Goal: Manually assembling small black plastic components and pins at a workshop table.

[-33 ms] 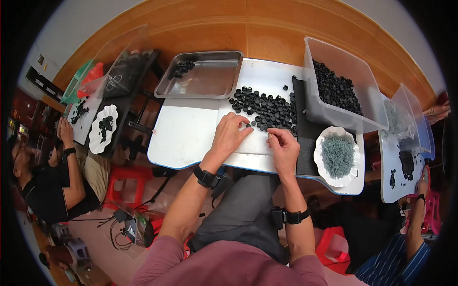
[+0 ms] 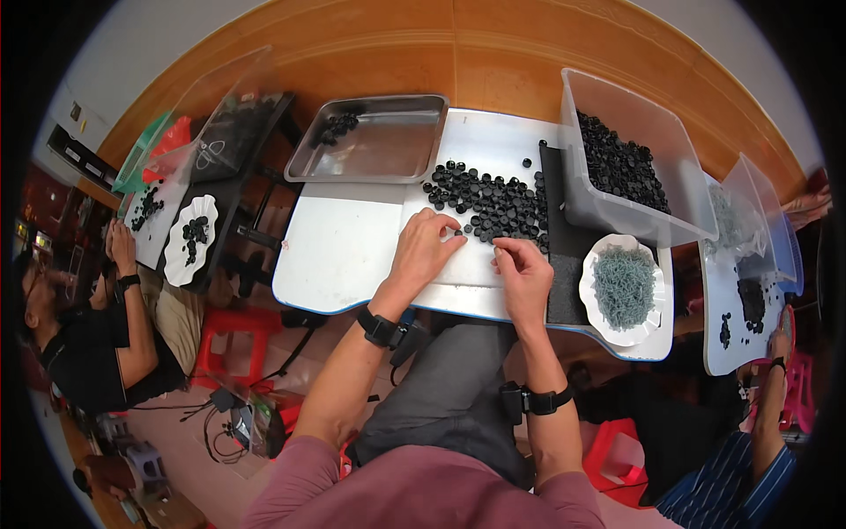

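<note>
Both my hands are at the near edge of a pile of small round black caps (image 2: 502,204) on the white tabletop. My left hand (image 2: 421,253) is closed, with a black cap (image 2: 458,233) showing between its thumb and forefinger. To its right, my right hand (image 2: 527,275) is closed in a pinch, thumb against bent fingers. What lies in that pinch, if anything, is too small to make out. A gap of white tabletop separates the two hands.
A metal tray (image 2: 370,172) with several caps stands far left. At the right, a clear plastic bin (image 2: 608,216) full of black parts rests on a dark mat (image 2: 564,286), near a white scalloped dish (image 2: 649,331) of grey-green thin pieces. Co-workers sit at tables on both sides.
</note>
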Available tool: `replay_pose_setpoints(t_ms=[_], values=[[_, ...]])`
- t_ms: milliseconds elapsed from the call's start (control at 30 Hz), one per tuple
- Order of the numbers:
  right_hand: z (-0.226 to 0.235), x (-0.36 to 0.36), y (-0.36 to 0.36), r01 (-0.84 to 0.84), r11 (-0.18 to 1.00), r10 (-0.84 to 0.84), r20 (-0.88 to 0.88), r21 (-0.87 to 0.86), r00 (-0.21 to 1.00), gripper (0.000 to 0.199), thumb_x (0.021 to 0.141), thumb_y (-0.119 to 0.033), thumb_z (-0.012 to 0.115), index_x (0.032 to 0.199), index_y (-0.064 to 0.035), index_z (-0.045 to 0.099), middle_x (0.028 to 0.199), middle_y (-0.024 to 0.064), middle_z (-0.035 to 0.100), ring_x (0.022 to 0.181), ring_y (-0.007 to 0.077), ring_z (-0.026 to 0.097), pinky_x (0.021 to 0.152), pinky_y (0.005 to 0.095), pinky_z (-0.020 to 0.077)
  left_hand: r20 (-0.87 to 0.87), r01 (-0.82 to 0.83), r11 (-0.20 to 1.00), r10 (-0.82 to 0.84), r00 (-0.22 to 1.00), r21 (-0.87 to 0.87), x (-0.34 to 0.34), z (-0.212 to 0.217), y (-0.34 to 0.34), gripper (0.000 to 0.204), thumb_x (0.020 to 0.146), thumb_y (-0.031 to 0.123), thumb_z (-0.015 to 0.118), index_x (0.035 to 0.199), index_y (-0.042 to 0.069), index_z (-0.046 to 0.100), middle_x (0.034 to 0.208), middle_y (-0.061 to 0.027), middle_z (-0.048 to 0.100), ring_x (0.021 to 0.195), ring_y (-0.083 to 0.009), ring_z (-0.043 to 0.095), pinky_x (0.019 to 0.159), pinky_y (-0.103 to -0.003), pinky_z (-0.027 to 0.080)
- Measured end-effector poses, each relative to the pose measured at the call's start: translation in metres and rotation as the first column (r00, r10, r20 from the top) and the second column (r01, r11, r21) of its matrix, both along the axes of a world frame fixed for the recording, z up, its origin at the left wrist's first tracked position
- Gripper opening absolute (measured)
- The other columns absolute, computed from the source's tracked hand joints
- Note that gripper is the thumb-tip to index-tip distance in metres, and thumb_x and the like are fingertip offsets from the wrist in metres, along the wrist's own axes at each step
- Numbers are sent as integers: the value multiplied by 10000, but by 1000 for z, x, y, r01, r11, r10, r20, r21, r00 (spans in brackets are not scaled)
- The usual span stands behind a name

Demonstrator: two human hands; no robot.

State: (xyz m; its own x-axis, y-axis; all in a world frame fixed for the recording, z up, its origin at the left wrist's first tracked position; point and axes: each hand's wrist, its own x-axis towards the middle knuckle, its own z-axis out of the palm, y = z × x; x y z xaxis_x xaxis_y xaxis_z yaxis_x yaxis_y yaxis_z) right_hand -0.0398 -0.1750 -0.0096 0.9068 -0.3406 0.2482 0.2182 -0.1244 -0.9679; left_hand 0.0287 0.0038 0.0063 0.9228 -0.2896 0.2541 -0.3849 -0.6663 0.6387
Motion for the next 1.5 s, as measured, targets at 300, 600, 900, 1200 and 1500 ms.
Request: replay_pose_setpoints(t_ms=[300, 600, 900, 1200, 1500], values=[[2, 0, 0, -16, 998, 18, 26, -58, 999, 127, 896, 30, 675, 1001, 26, 746, 879, 68, 684, 702, 105, 663, 638, 243, 519, 152, 27, 997, -39, 988, 75, 20, 17, -28, 221, 842, 193, 760, 1016, 58, 756, 906, -116, 656, 921, -300, 653, 819, -417, 519], [1, 2, 2, -16, 993, 25, 80, -115, 997, 124, 874, 21, 689, 979, 1, 754, 832, 93, 683, 709, 159, 648, 642, 283, 503, -9, 65, 993, -64, 998, 99, 34, 11, -25, 221, 818, 182, 734, 985, 42, 772, 929, -159, 715, 926, -350, 686, 842, -451, 544], [9, -6, -1, 8, 996, 1, 112, -84, 994, 142, 878, 29, 694, 1006, 10, 754, 909, 94, 710, 741, 146, 689, 661, 257, 540, 13, 81, 982, -85, 996, 173, 35, 9, -27, 275, 785, 183, 760, 1019, 39, 769, 943, -155, 722, 905, -312, 695, 828, -403, 545], [58, -87, -105, 396, 604, -301, 262, -691, 917, 104, 825, 9, 705, 919, -35, 698, 838, 121, 668, 780, 335, 666, 697, 432, 515, -157, -57, 931, -1, 988, -362, -9, 23, -21, 268, 876, 80, 725, 1141, 39, 729, 961, -91, 741, 829, -143, 682, 761, -285, 540], [63, -99, -142, 282, 424, -375, 116, -861, 920, 176, 777, -58, 776, 943, -75, 720, 874, 103, 630, 800, 342, 638, 723, 445, 496, -306, -13, 726, -274, 912, -688, -23, -10, -24, 270, 909, 48, 738, 1175, 6, 723, 1032, -43, 740, 914, -93, 671, 825, -241, 529]])
